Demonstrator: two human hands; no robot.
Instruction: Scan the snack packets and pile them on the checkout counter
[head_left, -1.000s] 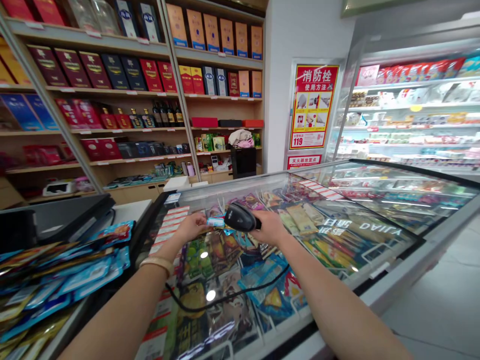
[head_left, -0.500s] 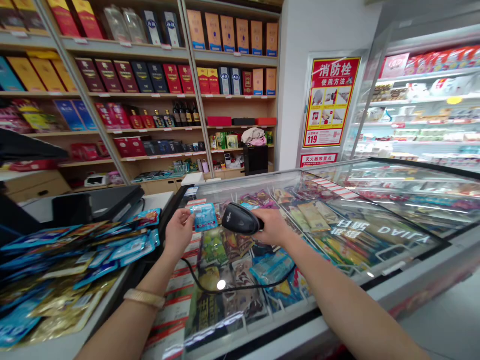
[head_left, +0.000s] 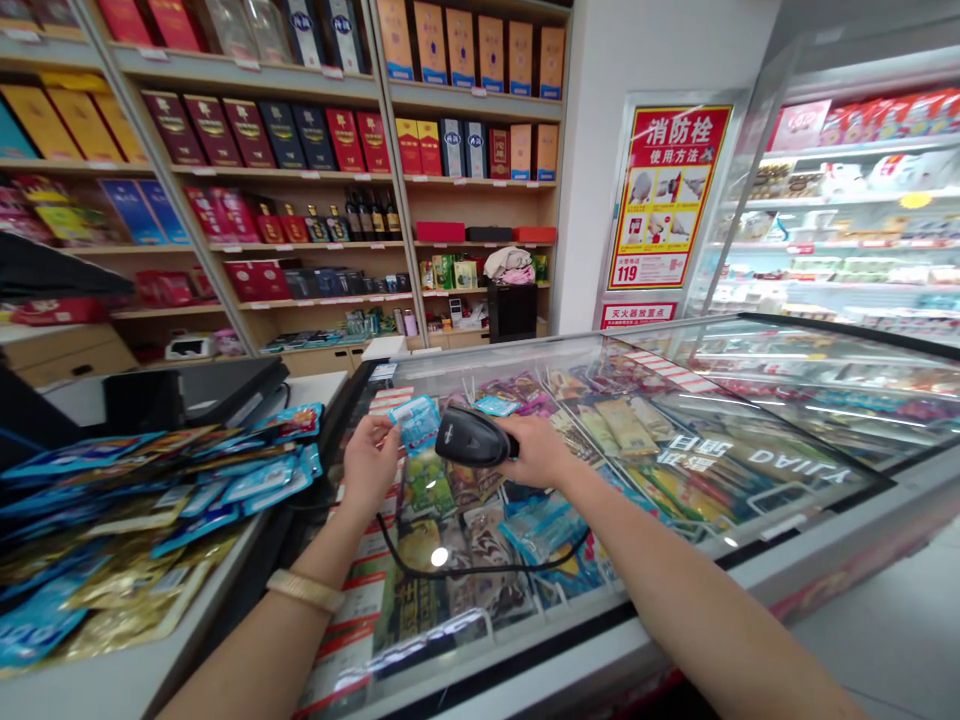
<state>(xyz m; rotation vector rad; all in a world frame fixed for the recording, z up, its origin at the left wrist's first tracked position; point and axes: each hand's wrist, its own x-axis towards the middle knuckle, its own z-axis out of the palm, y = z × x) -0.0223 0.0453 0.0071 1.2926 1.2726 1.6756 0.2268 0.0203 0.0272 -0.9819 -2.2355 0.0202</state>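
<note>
My left hand (head_left: 371, 458) pinches the edge of a small light-blue packet (head_left: 417, 424), holding it tilted above the glass top of a chest freezer (head_left: 525, 350). Wrapped round the handle of a black barcode scanner (head_left: 472, 437) is my right hand (head_left: 538, 452). The scanner's head points left at the packet, close beside it; I cannot tell whether they touch. From the scanner a black cable (head_left: 480, 573) loops over the glass. Another light-blue packet (head_left: 498, 405) shows just behind the scanner.
A heap of blue and gold packets (head_left: 172, 500) lies on the counter (head_left: 142, 675) at left, near a dark flat device (head_left: 217, 390). Wrapped ice creams fill the freezer. Shelves of boxed bottles (head_left: 285, 135) stand behind, and a lit display fridge (head_left: 862, 220) at right.
My left hand has shifted slightly right with the packet, which is now more tilted and nearer the scanner. The scanner has moved slightly left. The camera view has shifted a little.
</note>
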